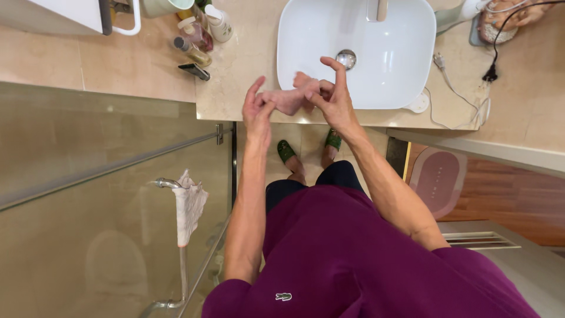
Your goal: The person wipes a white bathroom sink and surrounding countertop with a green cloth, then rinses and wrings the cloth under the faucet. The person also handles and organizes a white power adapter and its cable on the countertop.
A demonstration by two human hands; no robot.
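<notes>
My left hand (257, 109) and my right hand (332, 94) both grip a small pink cloth (289, 100), stretched between them just in front of the white rectangular basin (406, 53). The left hand pinches the cloth's left end with its fingers raised. At the cloth's right end, the right hand holds on with its index finger pointing up over the basin. The hands hover above the front edge of the beige stone counter (235, 88).
Several bottles (200, 35) stand on the counter left of the basin. A glass shower screen (106, 194) with a metal handle and a hanging cloth (189, 206) fills the left. Cables and a plug (465, 88) lie right of the basin. A pink mat (438, 179) lies on the floor.
</notes>
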